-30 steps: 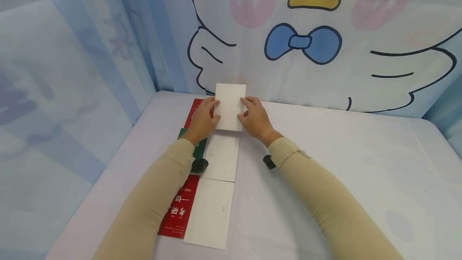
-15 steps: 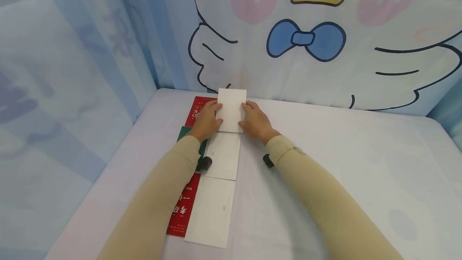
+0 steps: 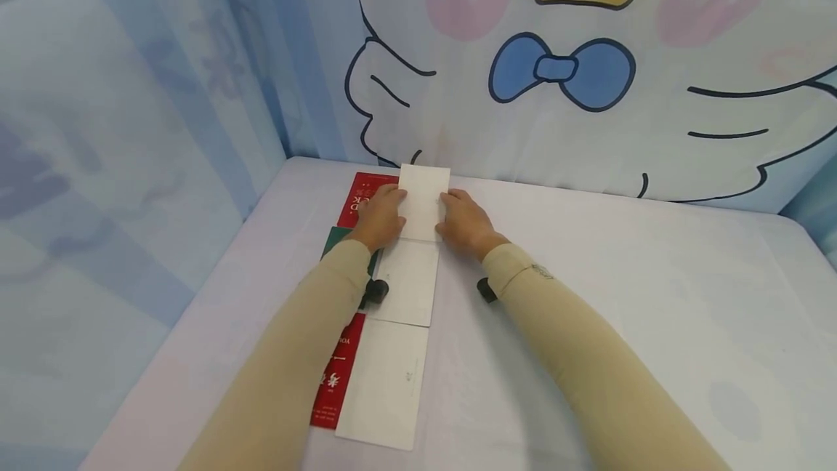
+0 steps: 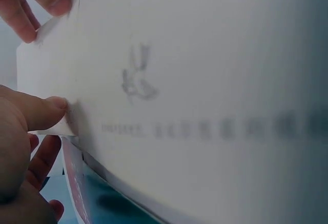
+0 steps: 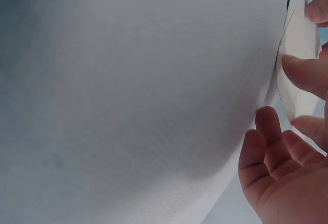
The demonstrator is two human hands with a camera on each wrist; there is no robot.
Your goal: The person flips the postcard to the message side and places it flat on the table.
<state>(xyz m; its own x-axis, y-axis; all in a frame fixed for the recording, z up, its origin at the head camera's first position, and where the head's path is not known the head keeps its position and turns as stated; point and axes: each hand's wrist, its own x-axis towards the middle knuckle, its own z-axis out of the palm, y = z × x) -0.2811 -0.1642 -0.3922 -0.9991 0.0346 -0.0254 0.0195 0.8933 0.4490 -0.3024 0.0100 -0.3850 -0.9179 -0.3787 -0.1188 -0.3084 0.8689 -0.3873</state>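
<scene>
At the far end of a column of white booklets, my left hand [image 3: 381, 218] and right hand [image 3: 466, 225] hold the farthest white booklet [image 3: 421, 202] by its two long sides. Thumbs lie at the near part of each edge, fingers farther up. Its near edge meets the middle white booklet [image 3: 407, 282], and another white booklet [image 3: 382, 384] lies nearest. Faint pencil-like marks and blurred print show on the middle booklet [image 4: 205, 80] in the left wrist view. In the right wrist view my thumb [image 5: 302, 73] presses the side of the held booklet [image 5: 300, 37].
Left of the white column lie a red booklet [image 3: 356, 195] at the back, a green one [image 3: 335, 238], and a red one [image 3: 333, 391] in front, partly hidden by my left arm. The white-covered table [image 3: 628, 311] ends at a cartoon-print curtain [image 3: 458, 115].
Both hands have lowered the held booklet; its near edge has come down from above the middle booklet to line up with it. The hands keep their hold.
</scene>
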